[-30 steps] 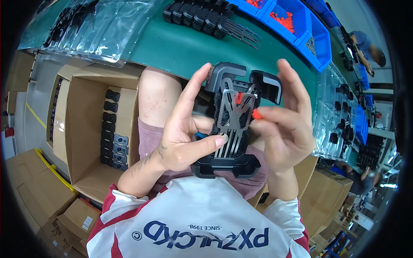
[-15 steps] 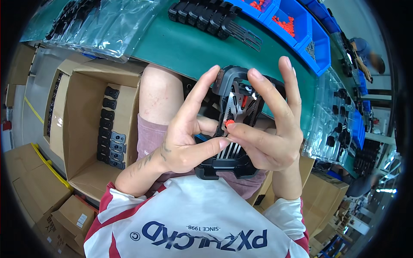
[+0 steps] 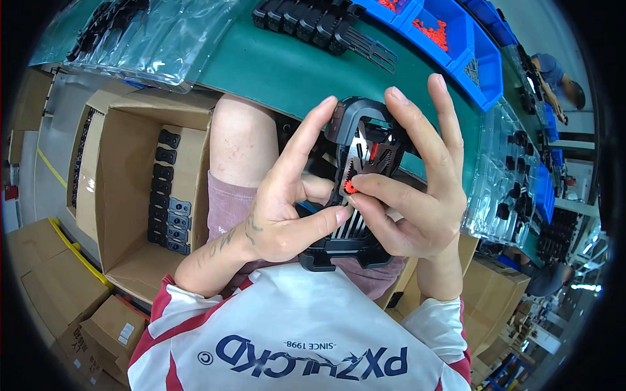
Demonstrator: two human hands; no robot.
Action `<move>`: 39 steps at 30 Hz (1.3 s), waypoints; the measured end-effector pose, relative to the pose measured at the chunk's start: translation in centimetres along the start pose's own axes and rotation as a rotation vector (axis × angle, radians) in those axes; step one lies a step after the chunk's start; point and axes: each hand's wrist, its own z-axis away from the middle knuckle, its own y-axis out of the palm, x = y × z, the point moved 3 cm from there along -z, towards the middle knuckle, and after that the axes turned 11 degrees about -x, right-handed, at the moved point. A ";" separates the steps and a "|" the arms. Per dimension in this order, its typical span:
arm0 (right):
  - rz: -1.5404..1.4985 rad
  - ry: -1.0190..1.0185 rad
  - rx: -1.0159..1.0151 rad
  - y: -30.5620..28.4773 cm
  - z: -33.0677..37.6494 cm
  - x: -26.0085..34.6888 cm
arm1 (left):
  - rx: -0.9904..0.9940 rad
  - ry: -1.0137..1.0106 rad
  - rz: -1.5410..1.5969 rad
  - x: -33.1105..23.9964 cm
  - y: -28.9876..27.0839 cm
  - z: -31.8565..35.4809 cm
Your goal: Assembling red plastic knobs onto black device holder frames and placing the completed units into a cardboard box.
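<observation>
My left hand (image 3: 277, 225) is closed around the left side of a black phone-holder-like frame (image 3: 344, 253), its thumb across the lower part and its index finger reaching up to the top end. Inside the frame lies a shiny slotted metal plate (image 3: 357, 156) with a toothed edge, and a small red part (image 3: 373, 152) shows higher up. A little red gear (image 3: 349, 188) sits by the plate's toothed edge. My right hand (image 3: 424, 212) has its index fingertip and thumb closed at the gear, the other visible fingers raised. Some of the frame's right side is hidden by that hand.
Blue bins (image 3: 450, 39) with red parts and metal pins stand at the far edge of the green table (image 3: 251, 65). A row of black assemblies (image 3: 306, 23) lies near them. Clear plastic trays flank the work area. Left of my leg is an open carton (image 3: 134, 195) holding black pieces.
My right index finger has shifted slightly right and up at the gear, showing more of it. The frame has tilted a little and moved slightly right.
</observation>
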 end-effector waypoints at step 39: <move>-0.107 -0.008 0.019 0.3 0.8 -1.6 | 0.001 -0.052 0.055 0.5 0.0 -0.3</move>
